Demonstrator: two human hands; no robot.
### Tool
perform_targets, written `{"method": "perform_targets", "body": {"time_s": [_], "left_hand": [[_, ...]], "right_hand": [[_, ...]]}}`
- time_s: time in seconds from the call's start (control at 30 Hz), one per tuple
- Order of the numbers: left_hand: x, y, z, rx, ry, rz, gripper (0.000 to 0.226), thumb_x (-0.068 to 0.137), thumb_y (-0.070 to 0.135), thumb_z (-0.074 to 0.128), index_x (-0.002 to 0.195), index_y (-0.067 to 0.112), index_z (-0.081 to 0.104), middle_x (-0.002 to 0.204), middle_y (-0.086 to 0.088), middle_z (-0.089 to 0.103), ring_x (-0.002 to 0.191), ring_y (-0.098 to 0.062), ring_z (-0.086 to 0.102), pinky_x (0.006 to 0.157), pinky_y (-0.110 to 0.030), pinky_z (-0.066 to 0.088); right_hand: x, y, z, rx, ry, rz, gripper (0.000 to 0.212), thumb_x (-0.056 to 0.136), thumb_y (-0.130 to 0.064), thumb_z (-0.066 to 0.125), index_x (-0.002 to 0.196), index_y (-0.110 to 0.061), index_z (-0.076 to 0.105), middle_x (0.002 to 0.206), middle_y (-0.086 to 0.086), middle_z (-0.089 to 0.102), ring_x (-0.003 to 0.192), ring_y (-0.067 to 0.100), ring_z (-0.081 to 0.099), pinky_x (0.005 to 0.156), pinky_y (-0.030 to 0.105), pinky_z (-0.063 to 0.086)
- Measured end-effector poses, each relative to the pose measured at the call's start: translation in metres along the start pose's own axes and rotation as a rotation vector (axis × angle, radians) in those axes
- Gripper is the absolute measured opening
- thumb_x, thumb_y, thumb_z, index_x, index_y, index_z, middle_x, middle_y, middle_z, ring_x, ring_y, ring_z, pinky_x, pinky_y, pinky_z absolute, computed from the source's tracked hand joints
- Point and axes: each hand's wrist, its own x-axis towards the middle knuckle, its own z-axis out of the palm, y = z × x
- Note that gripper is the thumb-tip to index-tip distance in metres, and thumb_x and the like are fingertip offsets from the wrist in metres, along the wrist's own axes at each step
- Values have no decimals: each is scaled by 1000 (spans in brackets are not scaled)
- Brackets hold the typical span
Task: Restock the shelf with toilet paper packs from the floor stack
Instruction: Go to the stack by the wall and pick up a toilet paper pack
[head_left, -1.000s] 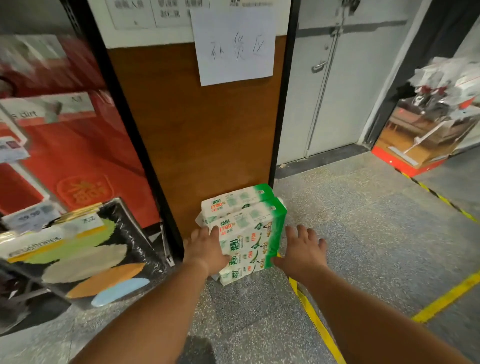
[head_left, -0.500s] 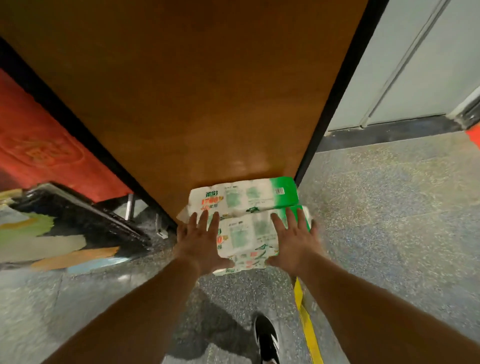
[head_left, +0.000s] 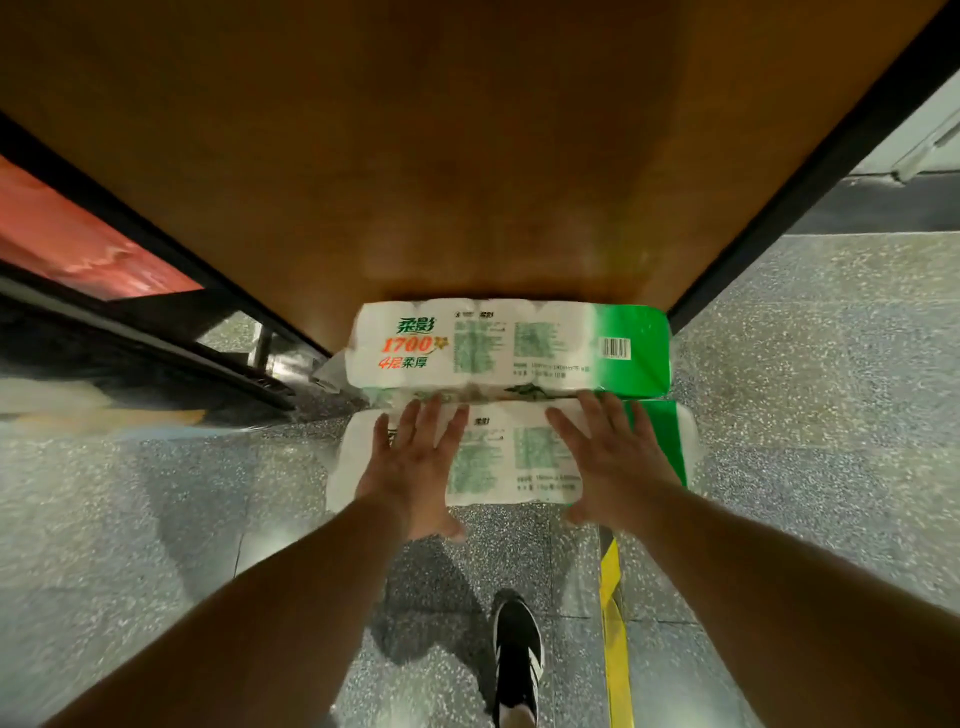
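While both of your hands lie flat on the near toilet paper pack (head_left: 511, 457), you are at the pick-up step, with nothing lifted yet as far as I can judge. That pack sits on the speckled floor (head_left: 810, 395) at the centre of the view, touching a second pack (head_left: 511, 345) at its 12 o'clock, which stands against the brown wooden panel (head_left: 467, 156).

Your left hand (head_left: 413, 470) rests on the pack's left half, fingers (head_left: 415, 421) straight and spread, reaching to the seam between the two packs. Your right hand (head_left: 615, 457) rests on the right half, fingers likewise straight and spread, thumb over the near edge. Neither hand is curled round anything.

Next, I judge, you need to slide your hands out to the pack's short ends at 9 and 3 o'clock, or hook your fingers over the far edge, then squeeze and lift. The wrap looks slick and soft, so grip firmly.

Your shoe (head_left: 517, 654) stands at 6 o'clock, beside the yellow floor line (head_left: 615, 649). A black shelf frame (head_left: 171, 312) runs off at 9 o'clock.
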Motion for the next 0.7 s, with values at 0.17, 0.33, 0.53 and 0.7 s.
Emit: {"method": "perform_targets", "body": {"time_s": [0.17, 0.33, 0.53, 0.7], "left_hand": [[12, 2, -6, 51, 37, -21, 145, 71, 59, 83, 157, 21, -28, 166, -21, -2, 151, -41, 10, 121, -62, 15], [9, 1, 0, 47, 82, -23, 142, 68, 48, 85, 157, 26, -24, 159, -19, 10, 149, -41, 11, 121, -66, 2], [-27, -17, -17, -24, 149, -24, 136, 73, 57, 81, 158, 29, -23, 163, -17, 5, 153, -41, 5, 122, -67, -6], [-82, -56, -53, -31, 172, -76, 130, 81, 57, 74, 157, 29, -28, 169, -16, -10, 156, -41, -9, 121, -66, -12]], "right_hand": [[10, 4, 0, -51, 14, -42, 133, 70, -74, 74, 160, -30, -13, 159, 21, 4, 147, 40, 10, 122, 55, 12], [9, 1, -7, -97, -30, -45, 128, 72, -71, 72, 160, -30, -12, 158, 20, 8, 149, 44, 8, 123, 64, 0], [-4, -12, -45, -86, 23, -98, 129, 65, -74, 71, 161, -30, -4, 153, 15, 20, 139, 38, 28, 122, 59, 15], [-15, -50, -81, -82, 174, -188, 133, 33, -77, 72, 148, -20, 38, 120, 24, 51, 100, 45, 60, 89, 71, 50]]}}
